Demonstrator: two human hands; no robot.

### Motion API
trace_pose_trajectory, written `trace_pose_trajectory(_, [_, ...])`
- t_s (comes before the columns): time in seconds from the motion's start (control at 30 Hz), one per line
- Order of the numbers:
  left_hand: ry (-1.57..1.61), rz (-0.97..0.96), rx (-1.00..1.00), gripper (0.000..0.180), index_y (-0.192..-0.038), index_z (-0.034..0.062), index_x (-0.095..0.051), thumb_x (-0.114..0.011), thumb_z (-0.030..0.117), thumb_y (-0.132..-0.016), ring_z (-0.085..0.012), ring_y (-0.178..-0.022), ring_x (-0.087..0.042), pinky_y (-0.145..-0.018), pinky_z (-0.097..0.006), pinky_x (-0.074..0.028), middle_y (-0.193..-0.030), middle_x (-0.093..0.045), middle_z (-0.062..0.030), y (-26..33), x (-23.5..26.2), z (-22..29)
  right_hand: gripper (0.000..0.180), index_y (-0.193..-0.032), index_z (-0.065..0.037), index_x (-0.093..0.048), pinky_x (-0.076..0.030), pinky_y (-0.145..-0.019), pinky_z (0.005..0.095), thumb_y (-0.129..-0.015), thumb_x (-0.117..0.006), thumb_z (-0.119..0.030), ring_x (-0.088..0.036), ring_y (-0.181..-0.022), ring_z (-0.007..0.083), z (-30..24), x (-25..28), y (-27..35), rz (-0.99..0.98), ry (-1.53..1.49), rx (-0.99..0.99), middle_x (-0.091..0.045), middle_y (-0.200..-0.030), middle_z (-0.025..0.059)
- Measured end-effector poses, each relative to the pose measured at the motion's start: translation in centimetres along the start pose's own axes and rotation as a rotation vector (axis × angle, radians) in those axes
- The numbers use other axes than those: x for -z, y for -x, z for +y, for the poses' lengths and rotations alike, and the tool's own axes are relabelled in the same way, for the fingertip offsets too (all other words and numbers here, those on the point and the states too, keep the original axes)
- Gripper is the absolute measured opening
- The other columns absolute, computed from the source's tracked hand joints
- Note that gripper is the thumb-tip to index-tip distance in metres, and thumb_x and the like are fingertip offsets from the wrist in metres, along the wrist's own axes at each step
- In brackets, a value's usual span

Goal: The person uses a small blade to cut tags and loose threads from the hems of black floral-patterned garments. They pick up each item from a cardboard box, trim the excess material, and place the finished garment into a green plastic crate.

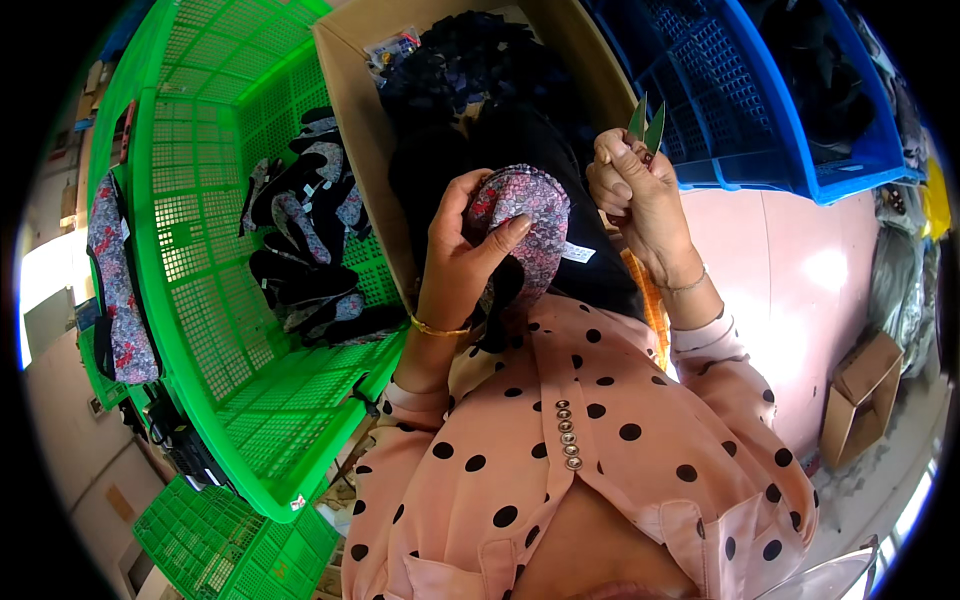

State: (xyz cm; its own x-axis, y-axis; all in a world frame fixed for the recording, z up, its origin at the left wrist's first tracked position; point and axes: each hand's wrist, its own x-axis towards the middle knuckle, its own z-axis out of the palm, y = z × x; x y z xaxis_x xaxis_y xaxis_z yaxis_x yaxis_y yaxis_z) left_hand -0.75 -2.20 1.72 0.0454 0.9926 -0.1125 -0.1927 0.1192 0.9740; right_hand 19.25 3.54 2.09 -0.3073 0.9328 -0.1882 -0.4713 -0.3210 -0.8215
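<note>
My left hand (467,245) grips a rounded floral fabric piece (540,225) in pink, red and grey, shaped somewhat like a shoe upper, with the thumb pressed on its face. A small white label (577,252) sticks out at its right side. To the right, my right hand (635,185) is closed round a pair of small snips (647,125). Their two pointed blades rise above the fist, slightly apart, clear of the fabric; the handles are hidden in the fingers. Dark cloth lies over my lap behind the floral piece.
A green plastic crate (190,240) at the left holds several black-and-floral fabric pieces (305,215). Ahead stands a cardboard box (355,120) with dark scraps (480,65). A blue crate (800,170) is at the upper right, above a pink surface (770,250). A small open carton (865,390) lies far right.
</note>
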Motion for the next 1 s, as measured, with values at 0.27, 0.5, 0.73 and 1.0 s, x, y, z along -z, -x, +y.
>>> trace_pose_trajectory(0.27, [0.215, 0.003, 0.160, 0.042, -0.126, 0.0010, -0.049, -0.066, 0.008, -0.089, -0.0119, -0.099, -0.058, -0.088, -0.025, -0.048, -0.109, -0.061, -0.0047, -1.2, 2.4, -2.5, 0.027, -0.090, -0.005, -0.051, -0.028, -0.047, 0.0206, -0.101, -0.050, -0.030, -0.035, -0.052, 0.0048, 1.0, 0.5, -0.3, 0.108, 0.349, 0.013, -0.046, -0.063, -0.0012])
trace_pose_trajectory(0.5, [0.287, 0.070, 0.169, 0.041, -0.125, 0.0009, -0.050, -0.066, 0.006, -0.088, -0.0113, -0.099, -0.058, -0.089, -0.025, -0.047, -0.110, -0.061, -0.0039, -1.1, 2.9, -2.9, 0.035, -0.097, -0.003, -0.057, -0.047, -0.053, 0.0318, -0.095, -0.057, -0.038, -0.062, -0.057, 0.0253, 2.6, 1.6, 1.8, 0.013, 1.159, 0.295, -0.059, -0.066, 0.0119])
trace_pose_trajectory(0.73, [0.203, 0.073, 0.157, 0.041, -0.124, 0.0000, -0.050, -0.067, 0.006, -0.087, -0.0112, -0.100, -0.058, -0.088, -0.025, -0.047, -0.111, -0.060, -0.0050, -0.8, 2.3, -1.8, 0.038, -0.088, -0.005, -0.060, -0.047, -0.048, 0.0356, -0.089, -0.062, -0.043, -0.063, -0.055, 0.0296, 3.2, -0.8, 1.5, 0.037, 1.423, 0.445, -0.062, -0.062, 0.0122])
trace_pose_trajectory(1.0, [0.178, 0.069, 0.140, 0.043, -0.124, -0.0002, -0.049, -0.068, 0.007, -0.087, -0.0109, -0.099, -0.058, -0.087, -0.024, -0.047, -0.110, -0.060, -0.0048, -0.4, 1.7, -1.2, 0.040, -0.081, -0.007, -0.060, -0.046, -0.047, 0.0358, -0.089, -0.061, -0.046, -0.062, -0.053, 0.0295, 3.5, -1.4, 1.1, 0.084, 1.461, 0.481, -0.061, -0.060, 0.0118])
